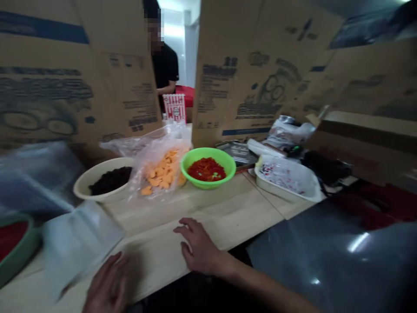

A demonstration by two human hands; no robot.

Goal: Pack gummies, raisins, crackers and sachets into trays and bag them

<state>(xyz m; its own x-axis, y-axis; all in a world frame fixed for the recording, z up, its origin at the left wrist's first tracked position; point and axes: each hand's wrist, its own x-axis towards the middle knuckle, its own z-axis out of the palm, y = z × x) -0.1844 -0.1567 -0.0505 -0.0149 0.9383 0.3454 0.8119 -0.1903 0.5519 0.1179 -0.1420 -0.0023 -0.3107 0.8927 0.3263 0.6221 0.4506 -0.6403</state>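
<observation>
My left hand (109,284) rests at the table's near edge at lower left, palm down, its fingers spread a little and holding nothing; it is nearest to a pale bag or sheet (81,239). Over the middle of the wooden table (156,248) is my right hand (197,245), empty, with curved fingers apart. Beyond it stand a bright green bowl (208,184) of small red items, a clear plastic bag of orange pieces (159,174) and a cream bowl (80,187) holding something dark.
At far left is a dark green basin (19,261) with red contents. To the right lie a white tray (286,193) with small wrapped items, a dark metal tray (236,152) and a black object (325,167). Cardboard walls (228,74) surround the table; a person (166,65) is behind their gap.
</observation>
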